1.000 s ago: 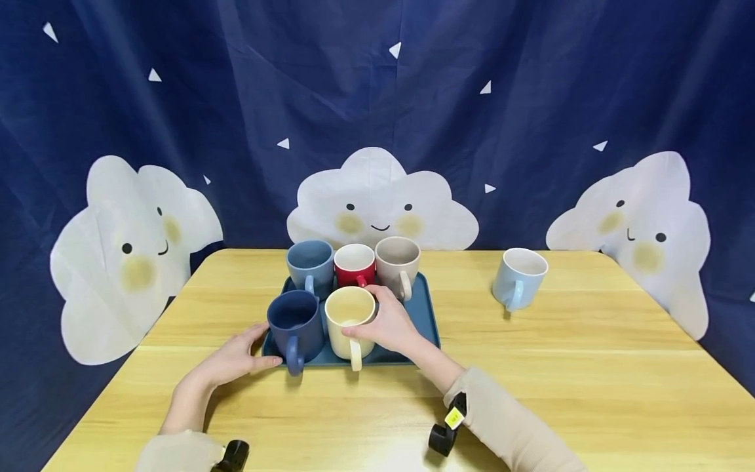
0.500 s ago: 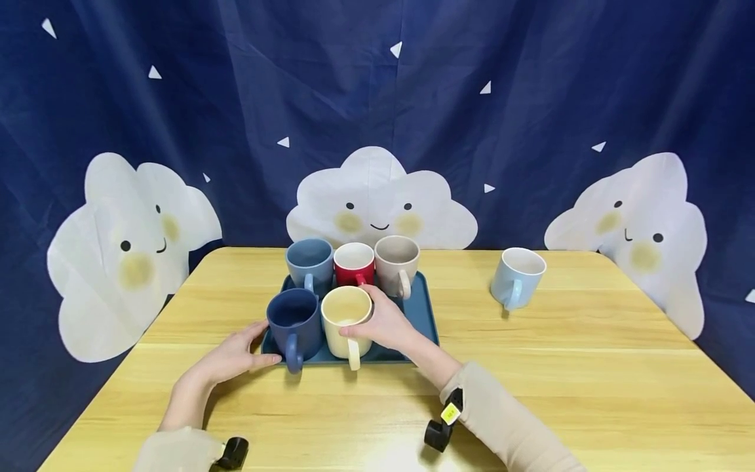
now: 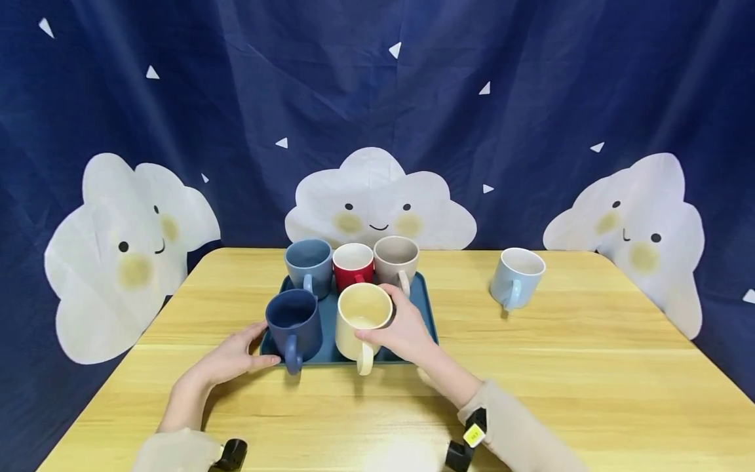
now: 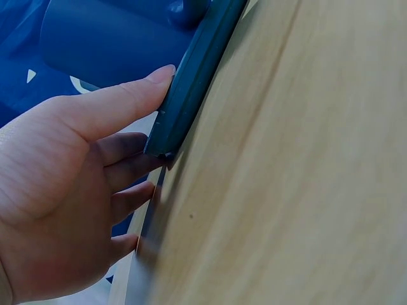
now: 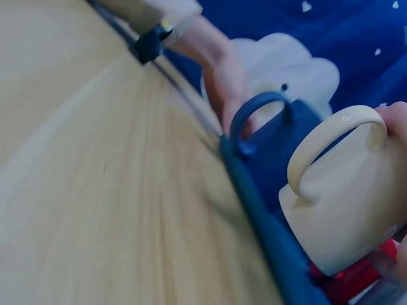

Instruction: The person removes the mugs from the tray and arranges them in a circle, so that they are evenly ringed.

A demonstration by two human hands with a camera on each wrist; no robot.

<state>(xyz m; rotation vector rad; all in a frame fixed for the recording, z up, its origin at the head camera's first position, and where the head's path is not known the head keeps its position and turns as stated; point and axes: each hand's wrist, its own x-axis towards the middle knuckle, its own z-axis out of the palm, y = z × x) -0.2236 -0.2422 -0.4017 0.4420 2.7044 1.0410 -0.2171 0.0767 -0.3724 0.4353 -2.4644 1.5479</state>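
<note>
My right hand (image 3: 404,330) grips a pale yellow mug (image 3: 348,331) by its body, fingers round the far side and thumb near the handle. In the right wrist view the mug's tilted base shows just above the blue tray (image 3: 422,298). At the tray's near left corner, my left hand (image 3: 232,357) holds the edge, thumb on the rim and fingers behind it, as the left wrist view shows. Beside that hand a navy mug (image 3: 307,334) stands on the tray. Behind are a grey-blue mug (image 3: 312,265), a red mug (image 3: 352,275) and a beige mug (image 3: 390,265).
A light blue mug (image 3: 513,282) stands alone on the wooden table (image 3: 590,367), well right of the tray. A dark blue curtain (image 3: 330,78) with white clouds hangs behind the table's far edge.
The yellow mug has shifted slightly left, then right and up off the tray in my right hand. My left hand stays at the tray corner.
</note>
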